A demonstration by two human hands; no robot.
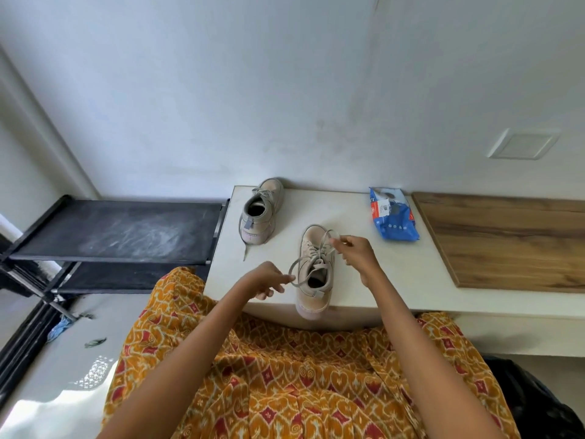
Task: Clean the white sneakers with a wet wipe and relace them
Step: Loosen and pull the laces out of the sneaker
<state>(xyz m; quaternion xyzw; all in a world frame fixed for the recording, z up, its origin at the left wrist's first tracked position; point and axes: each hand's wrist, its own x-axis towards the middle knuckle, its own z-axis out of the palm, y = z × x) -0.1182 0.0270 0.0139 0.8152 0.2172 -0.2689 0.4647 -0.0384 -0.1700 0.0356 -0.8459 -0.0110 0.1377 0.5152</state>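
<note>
Orange patterned fabric covers my lap below the white table. Near sneaker sits at its front edge; second sneaker and blue wipes pack lie beyond. My left hand and right hand each pinch a lace end, fingers curled.

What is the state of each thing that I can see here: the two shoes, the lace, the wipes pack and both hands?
Near sneaker: upright on white table, heel over the front edge, lace being handled.
Lace: partly threaded, both ends pulled out.
Far sneaker: upright, laced, one lace end trailing.
Wet wipes pack: lying flat, untouched.
Left hand: pinches one lace end.
Right hand: pinches the other end.
</note>
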